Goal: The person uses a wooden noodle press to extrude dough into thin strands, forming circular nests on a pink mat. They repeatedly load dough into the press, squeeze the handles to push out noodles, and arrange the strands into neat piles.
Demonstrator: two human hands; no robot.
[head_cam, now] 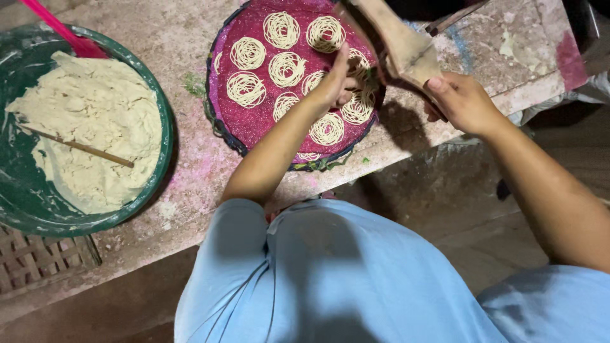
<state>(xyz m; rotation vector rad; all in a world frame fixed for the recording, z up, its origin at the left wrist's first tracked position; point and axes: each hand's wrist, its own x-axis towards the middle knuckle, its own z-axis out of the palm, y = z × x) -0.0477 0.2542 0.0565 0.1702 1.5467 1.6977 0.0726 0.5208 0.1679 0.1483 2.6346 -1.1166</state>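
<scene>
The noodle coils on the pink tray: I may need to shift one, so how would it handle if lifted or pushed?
The noodle coils look like thin soft strands, so one would probably sag and break apart if lifted. They lie flat on the pink tray, so rolling seems unlikely. Fresh dough fills the green bowl, so they may be sticky.

The person wears a light blue short-sleeved top; both forearms are bare, and no rings seem visible.

A rough, pale bench (190, 38) has pink stains. Below it lies a dusty brown floor (470, 228), quite dark.
</scene>
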